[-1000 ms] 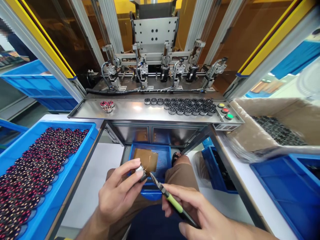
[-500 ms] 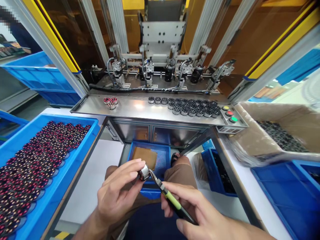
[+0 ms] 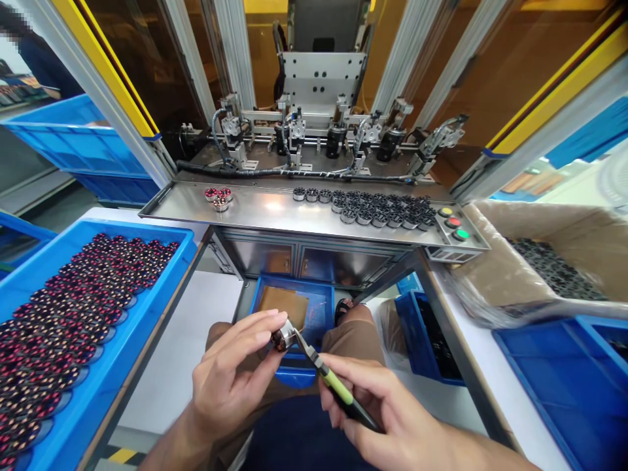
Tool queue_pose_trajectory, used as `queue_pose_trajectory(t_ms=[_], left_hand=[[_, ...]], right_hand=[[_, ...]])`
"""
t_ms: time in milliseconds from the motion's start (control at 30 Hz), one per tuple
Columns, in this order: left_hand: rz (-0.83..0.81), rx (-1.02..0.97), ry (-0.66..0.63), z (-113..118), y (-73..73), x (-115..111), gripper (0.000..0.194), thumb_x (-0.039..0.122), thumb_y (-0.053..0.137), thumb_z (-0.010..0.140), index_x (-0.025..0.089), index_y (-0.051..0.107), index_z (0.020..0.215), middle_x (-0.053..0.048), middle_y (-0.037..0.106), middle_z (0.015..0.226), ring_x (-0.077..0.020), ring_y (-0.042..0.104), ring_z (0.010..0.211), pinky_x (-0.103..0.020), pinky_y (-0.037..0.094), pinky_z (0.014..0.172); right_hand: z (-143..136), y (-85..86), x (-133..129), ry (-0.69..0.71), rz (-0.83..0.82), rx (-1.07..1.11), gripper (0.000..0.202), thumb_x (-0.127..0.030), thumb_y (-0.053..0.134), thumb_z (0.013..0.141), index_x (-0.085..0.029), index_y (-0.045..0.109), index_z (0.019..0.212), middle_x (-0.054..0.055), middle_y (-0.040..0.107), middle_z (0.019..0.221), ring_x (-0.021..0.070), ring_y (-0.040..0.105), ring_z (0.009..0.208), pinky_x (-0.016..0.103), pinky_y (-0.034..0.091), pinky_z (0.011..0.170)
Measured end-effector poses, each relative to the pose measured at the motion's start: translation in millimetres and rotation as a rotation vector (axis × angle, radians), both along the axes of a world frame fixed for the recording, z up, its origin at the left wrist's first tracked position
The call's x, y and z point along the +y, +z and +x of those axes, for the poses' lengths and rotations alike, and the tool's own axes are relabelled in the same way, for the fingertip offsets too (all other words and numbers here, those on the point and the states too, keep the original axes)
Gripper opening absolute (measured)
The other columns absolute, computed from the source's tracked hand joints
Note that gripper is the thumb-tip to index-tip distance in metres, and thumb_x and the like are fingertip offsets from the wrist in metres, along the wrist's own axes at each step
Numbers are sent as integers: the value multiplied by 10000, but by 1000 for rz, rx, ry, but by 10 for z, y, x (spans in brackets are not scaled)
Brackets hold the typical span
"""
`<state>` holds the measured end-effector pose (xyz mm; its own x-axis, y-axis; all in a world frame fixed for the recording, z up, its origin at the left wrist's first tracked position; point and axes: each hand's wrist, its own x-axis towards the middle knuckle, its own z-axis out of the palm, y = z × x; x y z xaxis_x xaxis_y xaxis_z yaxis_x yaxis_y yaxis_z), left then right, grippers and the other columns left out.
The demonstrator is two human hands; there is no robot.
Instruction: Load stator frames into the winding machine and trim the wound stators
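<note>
Between the thumb and fingers of my left hand (image 3: 235, 373) is a small round motor stator (image 3: 284, 335), its silvery rim facing right and copper windings partly showing. My right hand (image 3: 377, 405) grips a pair of pliers (image 3: 338, 387) with green and black handles. The narrow metal jaws point up and left, and their tips meet the stator's right edge. Whether the jaws pinch a wire there is too small to tell. Both hands are above my lap, over a blue bin (image 3: 321, 307) holding a piece of brown cardboard (image 3: 284, 306).
At left, a blue tray (image 3: 184, 245) holds many wound stators. Ahead, a metal ledge (image 3: 255, 212) carries a few red-wound stators (image 3: 218, 198) and rows of dark cores (image 3: 377, 208). Machine buttons (image 3: 452, 223) sit at its right end, beside a lined carton (image 3: 483, 229). A person (image 3: 44, 55) is at far left.
The stator has turned slightly in my left fingers, and the plier tips have shifted a little up along its edge. In the machine, the white plate sits slightly lower in view.
</note>
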<state>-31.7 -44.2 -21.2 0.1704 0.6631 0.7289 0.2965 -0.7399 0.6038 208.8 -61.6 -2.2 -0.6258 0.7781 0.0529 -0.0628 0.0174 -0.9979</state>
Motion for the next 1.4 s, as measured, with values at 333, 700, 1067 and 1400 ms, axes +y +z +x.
queue_pose_trajectory(t_ms=[333,700,1067,1400], left_hand=[[-147,-235,24,59,-44,33,685,-119,729,677,234,573,1242,-71,750,1142,-236,679,1123,-402,586,958],[-684,-905,-410,101,6,149,616,146,894,628,311,599,1144,21,787,1006,-173,754,911,-236,611,796],[-610,-771,-337,17,-103,116,625,241,864,686,301,524,1207,-40,727,1001,-215,747,926,-293,610,783],[-615,-154,516,-1156,-64,-227,469,347,743,769,199,492,1138,-99,663,1038,-234,697,1000,-391,558,904]], right_hand=[[126,-117,-28,-149,-128,-122,587,-132,562,860,-242,453,1427,38,604,958,142,578,848,285,491,806],[238,-198,-32,-250,-237,-70,540,-372,665,863,-274,522,1375,65,649,978,160,613,798,318,528,790],[183,-277,22,-167,-182,-165,580,-295,617,849,-257,484,1413,73,640,1000,184,626,833,353,525,822],[-480,91,2076,-363,865,-767,702,-234,600,739,-130,481,1423,151,607,1252,288,603,1090,382,450,990]])
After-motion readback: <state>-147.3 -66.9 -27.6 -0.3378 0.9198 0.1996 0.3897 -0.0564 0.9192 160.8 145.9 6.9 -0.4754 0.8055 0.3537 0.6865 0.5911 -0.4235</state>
